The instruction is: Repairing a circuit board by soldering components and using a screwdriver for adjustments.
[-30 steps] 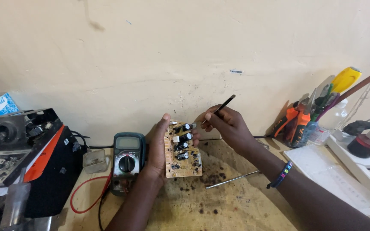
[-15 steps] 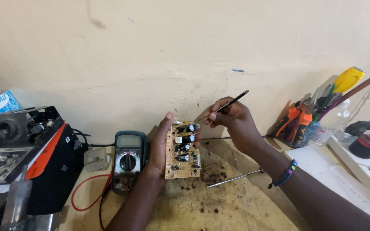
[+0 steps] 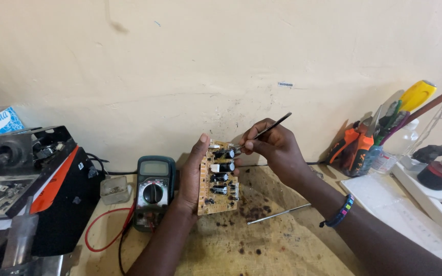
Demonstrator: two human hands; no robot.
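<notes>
My left hand (image 3: 192, 174) holds a tan circuit board (image 3: 217, 179) upright by its left edge, above the stained wooden bench (image 3: 262, 245). The board carries several black cylindrical capacitors and a white part. My right hand (image 3: 274, 148) pinches black tweezers (image 3: 264, 130), whose tips touch the top of the board near the uppermost capacitor. A beaded bracelet (image 3: 337, 213) sits on my right wrist.
A green multimeter (image 3: 153, 189) with a red lead (image 3: 106, 230) leans behind my left arm. A black and orange device (image 3: 47, 189) stands at left. A thin metal rod (image 3: 278, 214) lies on the bench. Pliers and screwdrivers (image 3: 367, 143) stand at right beside a white power strip (image 3: 436, 197).
The tweezers' tips have come down from above the board to touch its top edge. My right hand shifted slightly right, then settled by the board. The board stays upright in my left hand.
</notes>
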